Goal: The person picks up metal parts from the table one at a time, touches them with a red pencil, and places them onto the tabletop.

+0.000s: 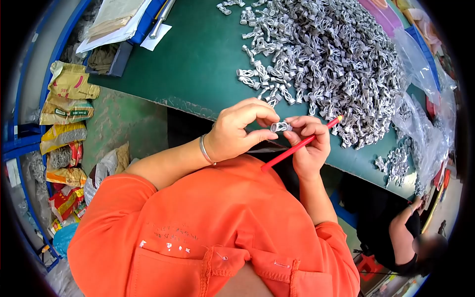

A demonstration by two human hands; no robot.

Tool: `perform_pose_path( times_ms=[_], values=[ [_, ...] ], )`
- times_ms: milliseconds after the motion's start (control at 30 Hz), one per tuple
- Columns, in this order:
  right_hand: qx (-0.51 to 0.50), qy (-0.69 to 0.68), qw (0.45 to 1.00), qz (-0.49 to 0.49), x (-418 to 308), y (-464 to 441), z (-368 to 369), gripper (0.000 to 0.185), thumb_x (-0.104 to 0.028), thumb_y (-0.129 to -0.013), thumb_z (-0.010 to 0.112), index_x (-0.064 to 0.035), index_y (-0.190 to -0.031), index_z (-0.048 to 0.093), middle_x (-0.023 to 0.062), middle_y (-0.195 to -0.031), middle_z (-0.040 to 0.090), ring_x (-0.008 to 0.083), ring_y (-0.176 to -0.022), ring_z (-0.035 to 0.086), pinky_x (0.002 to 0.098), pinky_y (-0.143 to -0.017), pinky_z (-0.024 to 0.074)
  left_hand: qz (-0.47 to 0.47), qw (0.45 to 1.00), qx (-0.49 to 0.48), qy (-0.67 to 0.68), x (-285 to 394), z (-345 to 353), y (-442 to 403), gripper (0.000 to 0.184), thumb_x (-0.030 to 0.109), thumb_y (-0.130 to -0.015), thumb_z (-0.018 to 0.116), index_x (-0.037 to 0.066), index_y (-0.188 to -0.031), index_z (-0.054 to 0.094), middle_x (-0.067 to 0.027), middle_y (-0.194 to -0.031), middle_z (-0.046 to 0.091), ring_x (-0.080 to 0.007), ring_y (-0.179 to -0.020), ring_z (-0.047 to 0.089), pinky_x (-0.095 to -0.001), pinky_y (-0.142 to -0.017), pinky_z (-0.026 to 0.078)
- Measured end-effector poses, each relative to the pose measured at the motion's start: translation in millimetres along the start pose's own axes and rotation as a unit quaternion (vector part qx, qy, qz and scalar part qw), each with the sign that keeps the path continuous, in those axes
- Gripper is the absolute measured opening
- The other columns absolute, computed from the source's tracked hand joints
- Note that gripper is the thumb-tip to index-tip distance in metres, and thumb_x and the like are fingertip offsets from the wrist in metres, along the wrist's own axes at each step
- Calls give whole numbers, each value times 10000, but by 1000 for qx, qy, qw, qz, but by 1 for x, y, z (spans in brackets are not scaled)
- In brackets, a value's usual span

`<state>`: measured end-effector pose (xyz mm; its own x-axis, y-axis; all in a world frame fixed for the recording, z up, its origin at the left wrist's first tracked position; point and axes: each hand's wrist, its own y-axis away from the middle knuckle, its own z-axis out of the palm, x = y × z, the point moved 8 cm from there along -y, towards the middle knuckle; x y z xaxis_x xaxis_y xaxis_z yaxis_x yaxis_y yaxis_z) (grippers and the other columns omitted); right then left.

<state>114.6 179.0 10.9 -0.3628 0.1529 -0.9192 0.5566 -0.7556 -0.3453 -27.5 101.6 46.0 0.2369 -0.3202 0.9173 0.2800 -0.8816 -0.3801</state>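
A small silvery metal part [280, 127] is held between my two hands, over the front edge of the green table [198, 64]. My left hand [243, 123], with a bangle at its wrist, has thumb and fingertips curved round the part's left end. My right hand [309, 143] pinches its right end between thumb and forefinger. A red stick-like tool [297, 147] with a yellowish tip also lies in my right hand, slanting up to the right. Beyond my hands spreads a large heap of similar metal parts [336, 59].
Papers [116, 20] and a grey bin [116, 62] are at the back left. Bags [67, 114] stand along the left side. Clear plastic [425, 128] covers the table's right end, near a smaller pile [397, 163]. Another person [401, 232] is at the lower right.
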Motion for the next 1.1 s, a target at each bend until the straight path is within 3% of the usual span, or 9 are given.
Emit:
perform_pose_path(
  times_ms=[133, 233, 367, 500, 567, 667, 767, 933, 1100],
  values=[
    [-43, 91, 992, -74, -19, -1, 3, 310, 122, -707, 703, -28, -806, 451, 157, -886, 619, 253, -823, 630, 345, -732, 528, 60, 996, -23, -64, 12, -5, 3, 181, -38, -717, 733, 7, -862, 633, -103, -884, 631, -202, -764, 623, -273, -646, 510],
    [-19, 262, 960, -101, -20, -12, -5, 285, 102, -692, 717, -27, -768, 475, 138, -813, 649, 227, -740, 610, 293, -651, 487, 7, 992, -110, -69, 10, -2, 16, 145, -49, -724, 713, 10, -836, 642, -94, -878, 627, -186, -745, 612, -270, -629, 505],
    [-38, 448, 882, -141, -14, -34, 3, 260, 89, -672, 691, -35, -781, 489, 113, -865, 660, 291, -771, 593, 366, -685, 467, 6, 972, -201, -124, -6, 7, 41, 128, -30, -749, 685, 19, -865, 658, -86, -923, 624, -193, -754, 624, -268, -639, 521],
    [-88, 479, 857, -166, -4, -41, 9, 271, 72, -639, 694, -32, -793, 498, 110, -873, 657, 324, -788, 594, 399, -706, 466, -9, 969, -198, -149, -13, 7, 46, 137, -14, -756, 684, 19, -886, 658, -86, -923, 625, -216, -781, 635, -266, -661, 531],
    [-81, 485, 852, -180, -11, -36, 14, 248, 82, -688, 686, -31, -791, 491, 108, -845, 649, 257, -745, 604, 349, -683, 477, -50, 971, -184, -144, -16, 3, 42, 155, -11, -752, 691, 8, -902, 655, -93, -929, 622, -201, -802, 641, -264, -679, 535],
    [44, 188, 979, 66, 11, -23, -15, 198, 62, -833, 627, -30, -798, 456, 102, -840, 642, 105, -650, 547, 233, -609, 471, -128, 976, -138, -113, -22, -3, 34, 215, -29, -773, 683, -16, -982, 633, -95, -934, 624, -160, -806, 641, -260, -689, 537],
    [72, -18, 978, 196, 11, -9, -11, 192, 28, -874, 595, -59, -843, 426, 138, -889, 635, 115, -664, 582, 202, -566, 456, -224, 971, -43, 75, -39, -2, 30, 278, -49, -812, 651, -41, -1082, 586, -93, -918, 624, -130, -805, 632, -250, -700, 542],
    [47, -120, 967, 222, 15, 3, -3, 187, 37, -879, 581, -64, -855, 425, 177, -921, 643, 126, -701, 607, 205, -572, 467, -206, 955, -41, 210, -35, 6, 20, 261, -70, -830, 629, -63, -1083, 566, -114, -957, 606, -153, -804, 650, -256, -708, 551],
    [30, -103, 977, 184, 20, 3, -3, 199, 52, -874, 577, -57, -863, 410, 213, -972, 644, 175, -769, 637, 251, -674, 529, -89, 986, -31, 135, -23, 5, 16, 241, -99, -821, 620, -67, -1056, 580, -127, -929, 602, -174, -797, 659, -260, -695, 553]
  ],
)
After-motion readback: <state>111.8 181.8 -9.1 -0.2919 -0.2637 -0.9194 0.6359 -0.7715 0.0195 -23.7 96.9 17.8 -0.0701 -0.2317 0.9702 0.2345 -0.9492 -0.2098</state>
